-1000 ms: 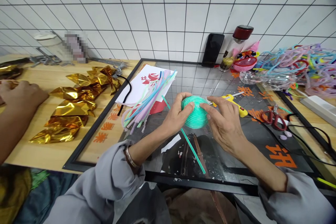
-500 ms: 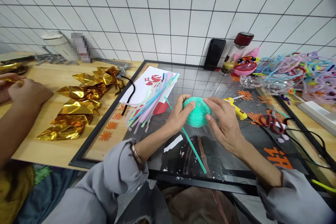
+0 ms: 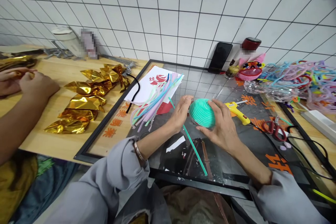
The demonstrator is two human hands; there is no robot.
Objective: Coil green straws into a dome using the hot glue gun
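A green dome (image 3: pixel 201 112), coiled in rings from what looks like pipe cleaner, is tilted above the dark glass tabletop. My right hand (image 3: pixel 222 123) grips its right side, thumb below and fingers over the top. My left hand (image 3: pixel 181 112) is at the dome's left edge, fingers stretched out; whether it touches the dome is hard to tell. A long green pipe cleaner (image 3: pixel 195 152) runs slantwise on the glass, passing behind my left hand. Right of my right hand lies a yellow glue gun (image 3: pixel 238 112).
Pastel pipe cleaners (image 3: pixel 154 101) lie across white paper (image 3: pixel 141 85). Gold foil pieces (image 3: pixel 86 103) and another person's hands (image 3: pixel 36 84) are at left. Red-handled scissors (image 3: pixel 275 129), black cords, a phone (image 3: pixel 219 57) and a pipe-cleaner heap (image 3: pixel 307 77) are at right.
My left hand has let go of the green dome and straightened its fingers. The dome has tipped, and my right hand has closed around its right side. The view has shifted slightly.
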